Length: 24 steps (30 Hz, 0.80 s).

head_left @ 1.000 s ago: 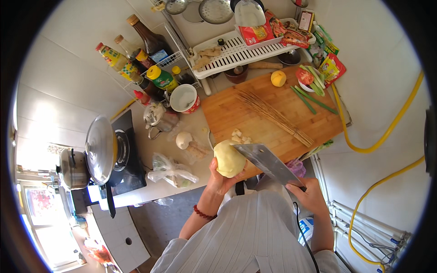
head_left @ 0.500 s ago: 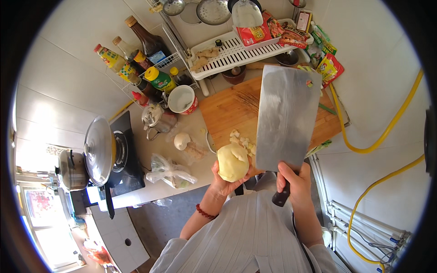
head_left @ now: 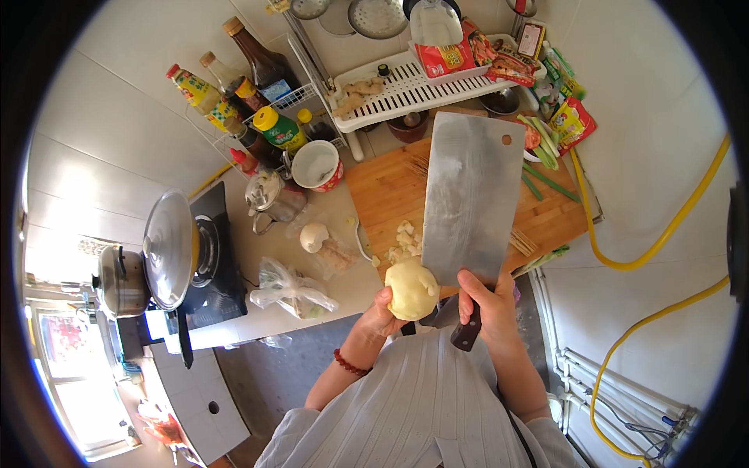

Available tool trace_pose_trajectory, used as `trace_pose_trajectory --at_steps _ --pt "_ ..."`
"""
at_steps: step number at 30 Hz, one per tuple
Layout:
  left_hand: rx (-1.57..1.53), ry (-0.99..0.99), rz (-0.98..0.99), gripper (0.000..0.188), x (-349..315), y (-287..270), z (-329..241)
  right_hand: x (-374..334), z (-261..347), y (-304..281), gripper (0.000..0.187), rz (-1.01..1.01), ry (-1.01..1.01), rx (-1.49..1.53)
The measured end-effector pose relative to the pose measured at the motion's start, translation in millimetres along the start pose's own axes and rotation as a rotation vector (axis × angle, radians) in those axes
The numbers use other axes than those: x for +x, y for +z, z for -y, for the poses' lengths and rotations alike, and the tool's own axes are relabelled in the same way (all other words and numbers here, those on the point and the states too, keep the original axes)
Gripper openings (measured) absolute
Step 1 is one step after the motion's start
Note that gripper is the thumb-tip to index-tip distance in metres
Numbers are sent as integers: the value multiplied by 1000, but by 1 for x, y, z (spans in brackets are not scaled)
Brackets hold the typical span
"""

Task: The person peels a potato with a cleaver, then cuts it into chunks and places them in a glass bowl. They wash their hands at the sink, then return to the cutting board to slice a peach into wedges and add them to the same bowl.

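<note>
The person's left hand (head_left: 380, 313) has its fingers curled around the vegetable (head_left: 413, 290), just below frame centre. The right hand (head_left: 491, 306) is clamped on the cleaver (head_left: 473, 195), blade upward, right of centre. Pale pieces (head_left: 405, 239) lie on the board (head_left: 382, 183).

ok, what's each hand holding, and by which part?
Left hand: pale ball, by its left and near side. Right hand: cleaver, where handle meets blade.
</note>
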<state>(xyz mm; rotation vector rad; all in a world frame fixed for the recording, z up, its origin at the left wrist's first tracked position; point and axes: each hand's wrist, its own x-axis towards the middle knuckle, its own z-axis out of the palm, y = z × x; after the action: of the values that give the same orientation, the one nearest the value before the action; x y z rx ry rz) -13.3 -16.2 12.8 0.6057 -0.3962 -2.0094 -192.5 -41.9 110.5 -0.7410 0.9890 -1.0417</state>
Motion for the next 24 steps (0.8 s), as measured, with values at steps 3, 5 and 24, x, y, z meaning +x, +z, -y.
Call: trace_pose_trajectory --at_steps 3,5,24 --pt "-56 -32 59 78 3 -1 -1 5 -6 -6 37 18 19 44" --pt "-71 -23 21 73 5 4 0 8 -9 -10 34 19 35 89" --pt "-498 -146 -288 52 34 3 -10 86 -67 -38 22 93 308 187"
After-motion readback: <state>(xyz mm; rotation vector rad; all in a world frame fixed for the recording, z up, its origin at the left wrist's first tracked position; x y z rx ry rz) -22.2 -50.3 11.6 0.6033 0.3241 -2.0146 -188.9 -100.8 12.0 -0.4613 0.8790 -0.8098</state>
